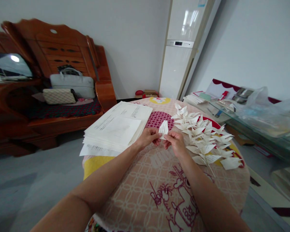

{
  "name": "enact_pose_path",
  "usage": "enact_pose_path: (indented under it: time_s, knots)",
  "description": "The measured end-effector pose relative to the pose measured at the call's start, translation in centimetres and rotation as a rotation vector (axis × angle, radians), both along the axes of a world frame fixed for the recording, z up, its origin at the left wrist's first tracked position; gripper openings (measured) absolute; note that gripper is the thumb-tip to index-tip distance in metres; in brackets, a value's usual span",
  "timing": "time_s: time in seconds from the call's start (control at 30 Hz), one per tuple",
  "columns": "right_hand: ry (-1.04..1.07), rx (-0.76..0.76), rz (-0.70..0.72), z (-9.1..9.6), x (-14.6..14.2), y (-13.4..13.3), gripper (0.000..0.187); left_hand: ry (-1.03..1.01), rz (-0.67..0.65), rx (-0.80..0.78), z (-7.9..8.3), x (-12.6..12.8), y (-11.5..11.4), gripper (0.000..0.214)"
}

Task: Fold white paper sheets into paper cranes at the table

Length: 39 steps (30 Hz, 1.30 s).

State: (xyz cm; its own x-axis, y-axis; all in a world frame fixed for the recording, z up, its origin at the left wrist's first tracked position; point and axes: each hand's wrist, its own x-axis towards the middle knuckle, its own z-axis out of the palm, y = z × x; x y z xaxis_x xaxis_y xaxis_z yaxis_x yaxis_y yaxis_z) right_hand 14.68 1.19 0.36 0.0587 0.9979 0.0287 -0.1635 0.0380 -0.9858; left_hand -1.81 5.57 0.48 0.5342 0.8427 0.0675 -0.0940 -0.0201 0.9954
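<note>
My left hand [148, 137] and my right hand [176, 141] meet over the middle of a round table [164, 190] covered with a pink patterned cloth. Both pinch a small folded white paper piece [163, 128] that stands upright between the fingertips. A thick stack of white sheets [117, 129] lies just left of my left hand. To the right of my right hand spreads a pile of several finished folded paper shapes [203, 135].
A wooden bench [50, 93] with a grey bag [72, 84] stands at the left. A tall white air conditioner [181, 51] fills the corner. At the right a glass-topped surface [256, 125] carries papers and clear plastic bags. Grey floor lies at the lower left.
</note>
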Motion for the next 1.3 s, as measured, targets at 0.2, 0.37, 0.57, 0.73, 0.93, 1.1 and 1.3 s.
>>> enact_pose_path:
  time_s: [0.2, 0.37, 0.57, 0.73, 0.93, 1.1, 1.3]
  knots:
    - [-0.013, 0.005, 0.021, 0.2, -0.3, -0.4, 0.03, 0.014, 0.016, 0.053, 0.1, -0.3, -0.1, 0.054]
    - [-0.146, 0.084, -0.063, -1.1, 0.0, -0.1, 0.028, 0.085, 0.062, 0.166, -0.2, -0.2, 0.0, 0.049]
    - [-0.713, 0.442, -0.297, -2.2, 0.3, -0.2, 0.027, 0.144, 0.311, 0.315, -0.5, 0.2, -0.8, 0.048]
    - [-0.954, 0.542, -0.309, -2.2, -0.2, -0.5, 0.021, 0.114, 0.229, 0.275, -0.2, 0.5, -1.5, 0.05]
    - [-0.919, 0.513, -0.291, -2.6, -0.4, -0.2, 0.017, 0.146, 0.234, 0.255, -0.5, 0.3, -1.1, 0.048]
    - [-0.785, 0.443, -0.189, -1.9, -0.3, -0.3, 0.009, 0.144, 0.211, 0.269, -1.2, 0.3, -0.6, 0.039]
    - [-0.601, 0.382, -0.127, -0.9, 0.0, -0.8, 0.027, 0.013, 0.162, 0.132, -1.5, 0.0, 0.0, 0.046]
